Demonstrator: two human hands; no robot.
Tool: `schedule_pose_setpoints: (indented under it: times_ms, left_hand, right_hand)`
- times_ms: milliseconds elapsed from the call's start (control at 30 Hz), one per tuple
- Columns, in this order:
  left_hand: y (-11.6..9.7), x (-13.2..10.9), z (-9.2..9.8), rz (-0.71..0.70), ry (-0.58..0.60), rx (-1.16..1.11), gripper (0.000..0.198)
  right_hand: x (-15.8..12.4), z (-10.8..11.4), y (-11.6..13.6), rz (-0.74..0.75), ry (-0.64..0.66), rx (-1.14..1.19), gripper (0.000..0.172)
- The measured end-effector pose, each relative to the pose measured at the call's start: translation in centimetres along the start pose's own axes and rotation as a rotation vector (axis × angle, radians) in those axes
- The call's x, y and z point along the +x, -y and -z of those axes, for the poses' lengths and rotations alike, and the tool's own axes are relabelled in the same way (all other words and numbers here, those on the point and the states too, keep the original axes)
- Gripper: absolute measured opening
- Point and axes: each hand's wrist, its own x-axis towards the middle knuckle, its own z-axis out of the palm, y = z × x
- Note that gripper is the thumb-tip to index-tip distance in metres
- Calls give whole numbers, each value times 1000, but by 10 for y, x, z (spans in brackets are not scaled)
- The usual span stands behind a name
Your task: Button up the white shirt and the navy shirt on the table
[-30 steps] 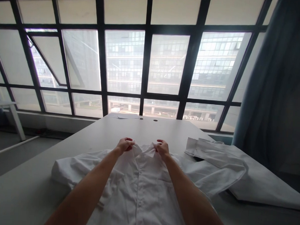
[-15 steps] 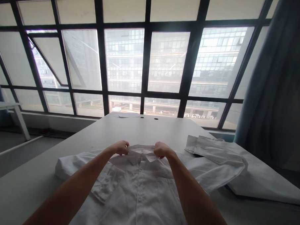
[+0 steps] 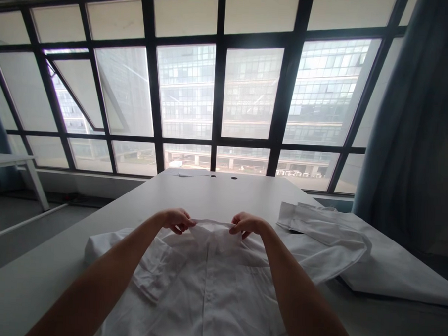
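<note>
A white buttoned shirt (image 3: 189, 290) lies front up on the white table, its collar (image 3: 214, 228) toward the far side. My left hand (image 3: 176, 220) pinches the collar's left end between thumb and fingers. At the collar's right end, my right hand (image 3: 246, 225) grips the cloth in the same way. The collar's top edge is stretched between both hands. One sleeve (image 3: 105, 242) spreads out to the left, partly hidden behind my left forearm. Cloth on the right side runs out past my right forearm.
More folded white fabric (image 3: 318, 219) lies on the table's right side. The white table (image 3: 223, 195) reaches toward the windows, with thin white sheets (image 3: 188, 172) at its far end. Another table (image 3: 9, 161) stands at left, and a blue-grey curtain (image 3: 399, 146) hangs at right.
My hands have shifted their hold on the collar, fingers now more spread underneath. The collar's top edge is drawn straighter, its points less distinct. The view has moved slightly.
</note>
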Motion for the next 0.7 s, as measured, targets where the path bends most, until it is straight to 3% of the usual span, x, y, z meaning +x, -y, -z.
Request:
schedule_pose_setpoints:
  times_ms: [100,167,233,300,367,467,600,667,700]
  left_hand:
    - [-1,7,-7,28,-177,176,40]
    - [-5,11,-14,12,-373,379,33]
    - [-11,14,-23,-59,-590,604,25]
    - [-17,16,-31,-146,-729,714,20]
    - [-20,20,-34,-161,-728,605,19]
    - [-19,27,-31,-104,-587,154,17]
    - [-18,39,-22,-121,-429,-337,18]
    - [-19,46,-21,-219,-440,-482,31]
    - [-19,50,-21,-293,-468,-510,40]
  right_hand:
    - [3,-2,3,-35,-61,-141,16]
    - [7,-7,6,-57,-170,-307,15]
    - [11,-13,9,-65,-248,-421,15]
    - [14,-20,10,-61,-278,-460,15]
    - [17,-24,10,-48,-296,-469,14]
    - [19,-23,10,-31,-360,-392,17]
    - [26,-24,17,-34,-431,92,16]
    - [32,-30,23,10,-464,319,16]
    - [35,-34,25,56,-493,377,25]
